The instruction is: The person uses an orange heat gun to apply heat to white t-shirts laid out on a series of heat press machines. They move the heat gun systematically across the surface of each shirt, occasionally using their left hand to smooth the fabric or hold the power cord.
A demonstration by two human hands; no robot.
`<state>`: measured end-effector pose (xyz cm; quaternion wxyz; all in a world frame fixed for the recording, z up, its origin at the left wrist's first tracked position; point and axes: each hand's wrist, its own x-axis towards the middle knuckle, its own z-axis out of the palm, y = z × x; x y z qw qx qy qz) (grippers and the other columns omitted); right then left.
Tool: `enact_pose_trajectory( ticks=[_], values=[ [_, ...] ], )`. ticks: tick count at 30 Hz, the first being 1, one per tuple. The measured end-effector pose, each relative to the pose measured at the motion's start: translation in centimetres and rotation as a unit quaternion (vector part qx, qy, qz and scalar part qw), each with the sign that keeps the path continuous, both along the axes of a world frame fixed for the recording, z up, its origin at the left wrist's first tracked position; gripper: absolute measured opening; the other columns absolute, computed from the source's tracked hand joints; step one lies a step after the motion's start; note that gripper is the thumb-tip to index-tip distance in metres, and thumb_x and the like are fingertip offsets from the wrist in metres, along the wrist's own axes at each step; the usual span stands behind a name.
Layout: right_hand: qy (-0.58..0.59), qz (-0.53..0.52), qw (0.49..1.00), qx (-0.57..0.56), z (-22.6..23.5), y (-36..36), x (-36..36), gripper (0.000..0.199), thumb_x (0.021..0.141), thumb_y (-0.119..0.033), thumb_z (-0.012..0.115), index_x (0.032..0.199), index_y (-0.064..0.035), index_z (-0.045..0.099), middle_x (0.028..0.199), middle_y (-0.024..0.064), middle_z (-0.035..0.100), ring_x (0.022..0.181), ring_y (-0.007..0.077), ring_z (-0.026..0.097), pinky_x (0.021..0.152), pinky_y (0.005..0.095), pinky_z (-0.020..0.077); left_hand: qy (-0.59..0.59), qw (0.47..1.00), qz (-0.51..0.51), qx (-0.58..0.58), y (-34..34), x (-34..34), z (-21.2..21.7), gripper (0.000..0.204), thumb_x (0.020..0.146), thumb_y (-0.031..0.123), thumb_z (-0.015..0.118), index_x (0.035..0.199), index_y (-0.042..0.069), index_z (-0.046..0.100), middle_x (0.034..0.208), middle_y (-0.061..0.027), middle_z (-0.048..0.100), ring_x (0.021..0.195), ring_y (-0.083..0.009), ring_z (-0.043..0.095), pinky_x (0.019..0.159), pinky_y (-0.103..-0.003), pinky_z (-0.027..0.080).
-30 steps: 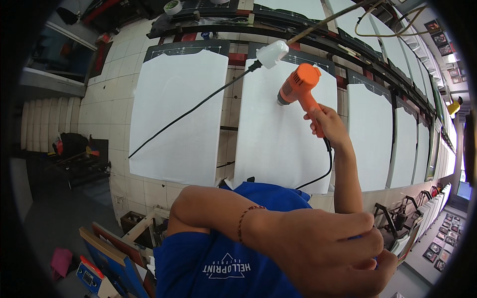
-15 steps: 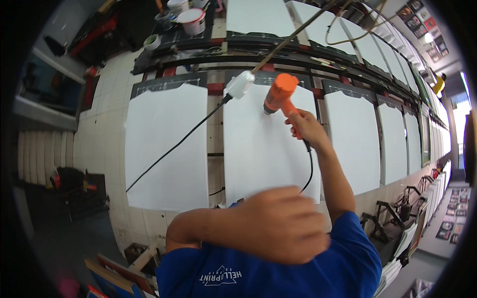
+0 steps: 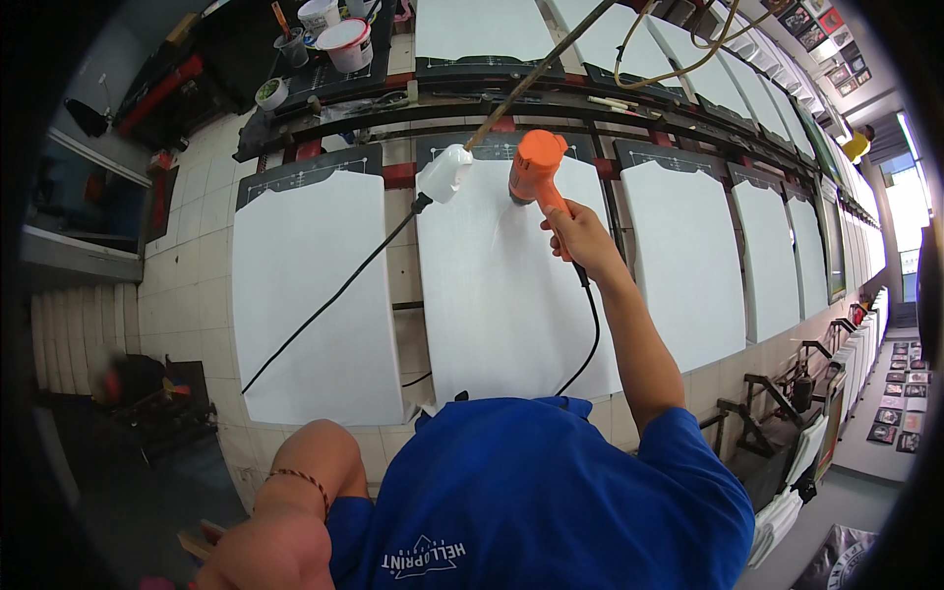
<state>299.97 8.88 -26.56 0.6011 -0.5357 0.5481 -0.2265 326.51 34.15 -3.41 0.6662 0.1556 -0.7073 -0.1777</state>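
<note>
In my right hand (image 3: 578, 236) is an orange heat gun (image 3: 539, 157), my fingers wrapped round its handle. Its dark nozzle points down and to the left, close above the white fabric-covered board (image 3: 506, 315) in the middle. A black cord (image 3: 596, 329) runs from the handle toward my body. My left hand (image 3: 267, 553) is low at the left, below a braided bracelet (image 3: 303, 477); its fingers are hidden. Left of the heat gun hangs a white plug connector (image 3: 444, 175), with a black cable (image 3: 329, 307) slanting down to the left.
More white-covered boards flank the middle one, such as the left board (image 3: 313, 295) and the right board (image 3: 683, 256). Dark rails (image 3: 393, 120) cross behind them. A white bucket (image 3: 346, 44) and several cups stand at the back left. A yellowish hose (image 3: 678, 71) hangs at the upper right.
My left hand has swung from in front of my chest down to the lower left. The heat gun and the boards appear a little farther left and higher in view; my right grip is unchanged.
</note>
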Motion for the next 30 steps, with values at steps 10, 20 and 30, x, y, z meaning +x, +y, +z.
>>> enact_pose_trajectory(
  ticks=[10,20,30],
  values=[
    [0.015,0.006,1.0,0.021,0.2,0.3,-1.0,0.038,0.096,-0.032,0.054,0.107,0.0039,0.058,0.09,0.0068,0.06,0.062,0.0088,0.052,0.054,0.024,0.0467,-0.008,1.0,-0.013,-0.002,0.3,0.0,0.5,0.019,0.088,0.024,0.062,0.075,0.01,0.059,0.067,-0.0031,0.055,0.058,-0.0166,0.053,0.055,-0.031,0.044],
    [0.056,0.006,0.997,0.045,2.0,1.2,-2.7,0.04,0.097,-0.031,0.053,0.114,0.0044,0.058,0.092,0.0073,0.062,0.064,0.0083,0.052,0.056,0.0245,0.0481,-0.042,0.998,-0.041,-0.004,0.2,0.5,1.9,0.02,0.09,0.025,0.06,0.079,0.009,0.06,0.069,-0.0038,0.056,0.06,-0.0174,0.054,0.056,-0.031,0.044],
    [0.067,-0.052,0.996,-0.016,0.9,1.3,-5.1,0.043,0.096,-0.034,0.055,0.115,0.005,0.058,0.088,0.0064,0.059,0.061,0.0082,0.053,0.049,0.0228,0.0446,-0.253,0.956,-0.144,0.013,0.6,0.9,5.8,0.021,0.092,0.026,0.058,0.082,0.008,0.061,0.071,-0.0045,0.057,0.062,-0.0182,0.056,0.057,-0.032,0.044]
  ],
)
